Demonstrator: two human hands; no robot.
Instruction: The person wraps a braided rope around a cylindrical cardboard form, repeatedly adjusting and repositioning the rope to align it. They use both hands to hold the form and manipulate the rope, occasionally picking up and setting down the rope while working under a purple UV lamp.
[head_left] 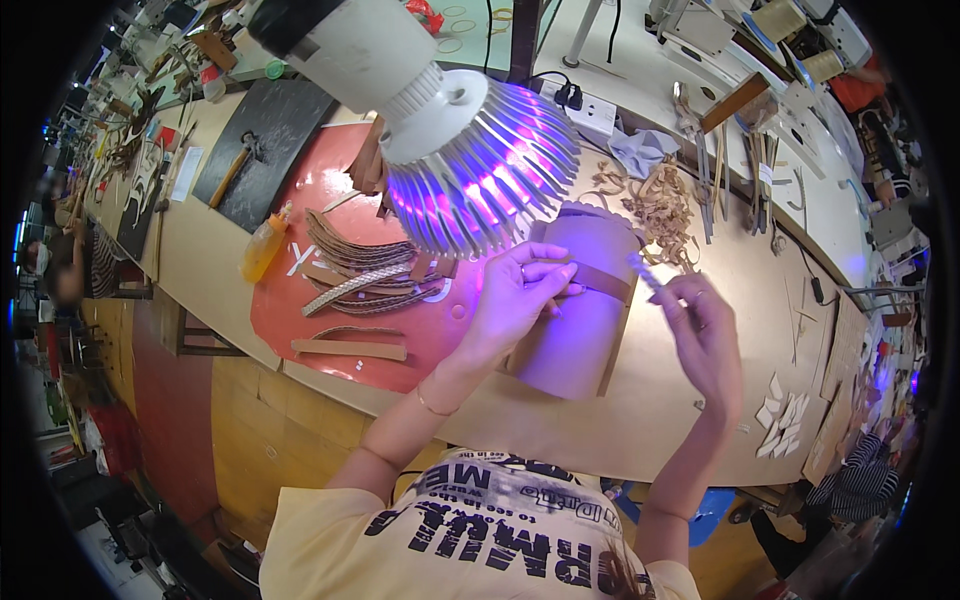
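Right hand (708, 340) grip contents blurred

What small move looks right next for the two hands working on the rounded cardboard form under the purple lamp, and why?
Probably bring the right hand leftward to the brown strip on the rounded cardboard form. The left hand already pins that strip's near end against the form, while the right hand hovers just off it, pinching something small I cannot identify.
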